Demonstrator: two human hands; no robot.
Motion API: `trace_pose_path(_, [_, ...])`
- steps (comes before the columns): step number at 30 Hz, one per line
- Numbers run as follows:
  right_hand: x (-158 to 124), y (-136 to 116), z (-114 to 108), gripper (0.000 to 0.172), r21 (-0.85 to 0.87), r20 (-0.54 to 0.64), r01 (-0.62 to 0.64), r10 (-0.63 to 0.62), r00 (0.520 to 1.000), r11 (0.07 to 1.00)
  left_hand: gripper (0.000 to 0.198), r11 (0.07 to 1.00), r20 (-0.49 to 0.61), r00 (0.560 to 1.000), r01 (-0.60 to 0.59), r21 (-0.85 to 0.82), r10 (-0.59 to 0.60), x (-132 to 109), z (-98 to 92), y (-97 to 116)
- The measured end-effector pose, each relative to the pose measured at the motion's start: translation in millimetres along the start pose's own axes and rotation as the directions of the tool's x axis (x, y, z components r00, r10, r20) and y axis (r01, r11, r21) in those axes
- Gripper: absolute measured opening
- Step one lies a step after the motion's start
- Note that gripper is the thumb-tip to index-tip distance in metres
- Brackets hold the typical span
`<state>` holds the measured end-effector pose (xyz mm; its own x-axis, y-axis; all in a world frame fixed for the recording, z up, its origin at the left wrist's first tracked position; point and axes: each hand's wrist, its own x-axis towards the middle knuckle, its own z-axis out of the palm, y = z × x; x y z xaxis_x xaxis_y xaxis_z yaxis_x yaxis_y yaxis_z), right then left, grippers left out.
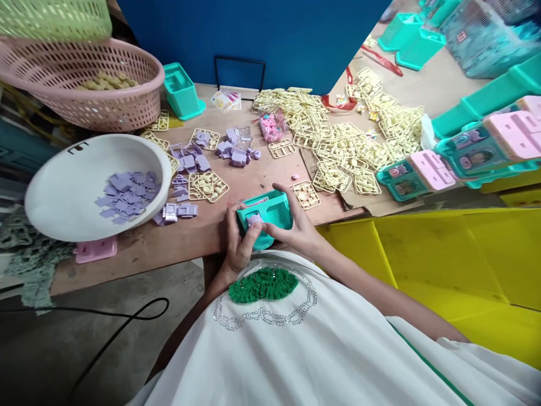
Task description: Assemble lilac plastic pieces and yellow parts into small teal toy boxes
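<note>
Both the left hand (pixel 239 239) and the right hand (pixel 299 225) grip the teal case (pixel 278 214) between them, and the small lilac piece (pixel 254 218) at the left thumb (pixel 250 237) probably wants slow, square pressure with the case braced firmly.

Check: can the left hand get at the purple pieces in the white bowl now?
Likely yes, once freed: the left hand grips the teal box, but the purple pieces lie exposed in the white bowl, only small parts between.
</note>
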<state>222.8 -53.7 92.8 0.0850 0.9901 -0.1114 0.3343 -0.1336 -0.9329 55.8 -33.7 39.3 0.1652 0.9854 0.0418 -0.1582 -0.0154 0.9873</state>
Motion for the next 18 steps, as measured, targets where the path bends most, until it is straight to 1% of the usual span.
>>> trace_pose_path(4, [6,8,-4,0.100,0.060,0.010,-0.077,0.076,0.997,0.995,0.047,0.999,0.022,0.999,0.042,-0.020,-0.042,7,1.9,2])
trace_pose_path(8, [11,13,-9,0.092,0.097,0.038,-0.130,0.127,0.991,0.987,0.047,0.999,0.003,0.999,0.035,0.007,-0.035,8,3.1,4])
trace_pose_path(11, [13,13,-7,0.092,0.066,0.008,-0.112,0.111,0.994,0.992,0.047,0.997,-0.034,0.999,0.017,0.076,-0.014,6,5.3,3])
trace_pose_path(15, [13,14,-2,0.089,0.045,-0.042,-0.039,0.041,0.998,0.998,0.048,0.989,-0.088,0.996,-0.011,0.149,0.024,7,9.1,-2])
trace_pose_path(18, [15,19,3,0.089,0.053,-0.074,-0.014,0.018,0.997,0.998,0.049,0.991,-0.100,0.995,0.033,0.129,-0.020,14,8.4,-8])
